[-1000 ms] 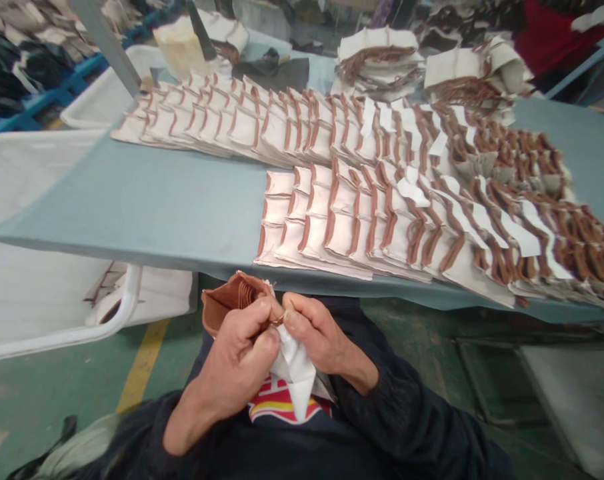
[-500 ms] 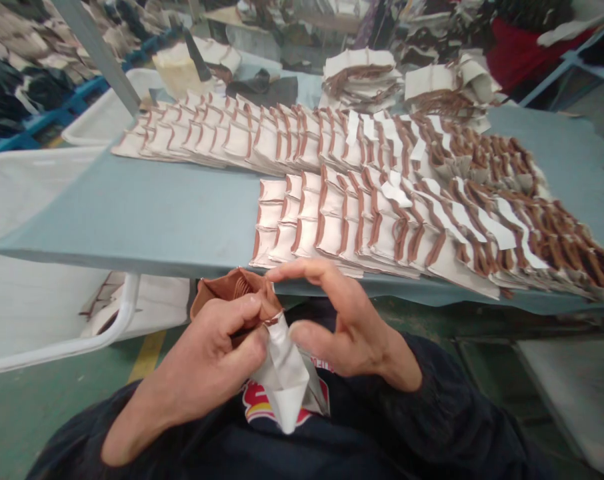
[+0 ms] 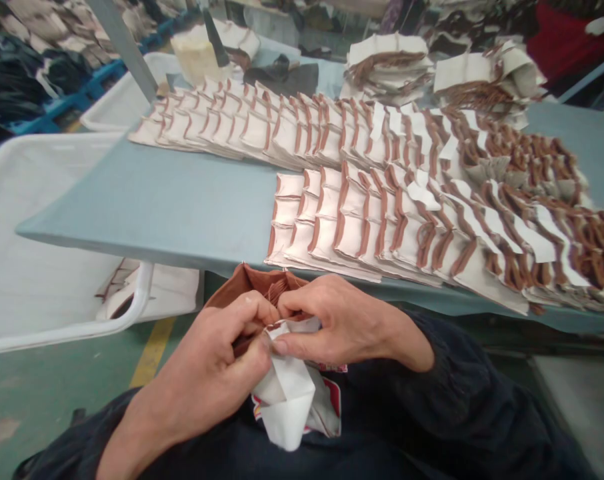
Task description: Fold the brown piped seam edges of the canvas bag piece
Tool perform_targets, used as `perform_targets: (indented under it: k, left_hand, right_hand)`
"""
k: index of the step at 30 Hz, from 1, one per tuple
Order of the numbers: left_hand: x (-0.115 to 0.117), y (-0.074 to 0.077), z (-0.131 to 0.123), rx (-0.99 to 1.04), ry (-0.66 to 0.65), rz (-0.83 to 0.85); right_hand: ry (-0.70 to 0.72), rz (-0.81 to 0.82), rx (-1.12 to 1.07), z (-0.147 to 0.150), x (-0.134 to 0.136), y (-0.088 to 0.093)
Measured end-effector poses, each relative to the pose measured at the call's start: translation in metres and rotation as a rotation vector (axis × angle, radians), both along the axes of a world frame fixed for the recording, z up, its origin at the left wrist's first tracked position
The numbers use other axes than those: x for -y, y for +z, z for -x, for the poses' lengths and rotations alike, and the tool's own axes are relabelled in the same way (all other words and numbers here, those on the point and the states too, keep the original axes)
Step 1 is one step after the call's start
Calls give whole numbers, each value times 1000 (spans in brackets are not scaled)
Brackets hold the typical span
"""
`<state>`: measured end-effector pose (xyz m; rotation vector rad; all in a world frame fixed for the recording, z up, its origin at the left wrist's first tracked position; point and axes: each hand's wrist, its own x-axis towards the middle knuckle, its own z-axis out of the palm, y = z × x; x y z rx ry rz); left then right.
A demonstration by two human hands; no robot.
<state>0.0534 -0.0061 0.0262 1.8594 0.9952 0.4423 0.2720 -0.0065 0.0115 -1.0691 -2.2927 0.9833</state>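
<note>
A fabric piece (image 3: 245, 283), brown on the inside and off-white outside, is held in front of my body just below the table edge. My left hand (image 3: 222, 347) pinches its near rim between thumb and fingers. Close beside it, my right hand (image 3: 342, 323) is closed on the same rim, thumb below and fingers on top. A white strip (image 3: 287, 400) hangs down from under both thumbs, its lower end folded. The fingertips of both hands nearly meet, and the exact edge between them is hidden.
On the blue-covered table (image 3: 182, 200) lie two long rows of overlapping white-and-brown fabric pieces (image 3: 327, 217), several with white paper strips (image 3: 502, 230). More stacks (image 3: 387, 60) stand behind. A white plastic cart (image 3: 52, 253) is at the left, with fabric pieces (image 3: 172, 293) beside its rim.
My right hand has moved left from its spread position and closed on the rim beside my left hand. The view has shifted slightly, so the table appears farther right.
</note>
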Motion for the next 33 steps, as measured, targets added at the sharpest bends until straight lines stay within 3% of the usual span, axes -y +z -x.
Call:
perform_targets:
  k: [13, 16, 21, 26, 30, 33]
  left_hand:
    - [-4, -26, 0, 154, -6, -365]
    - [-4, -29, 0, 195, -45, -425]
    - [-3, -33, -3, 235, -138, -590]
    - [-1, -38, -3, 290, -225, -617]
    - [-4, -45, -5, 233, -218, -697]
    - [-8, -49, -8, 241, -182, -754]
  right_hand:
    - [-97, 133, -55, 5, 7, -4]
    - [-91, 243, -203, 4, 10, -11]
    - [-68, 559, -530, 4, 17, -24]
    - [-53, 843, -709, 4, 27, -26]
    - [-152, 893, -873, 11, 35, -35]
    - [-228, 856, -871, 13, 37, -37]
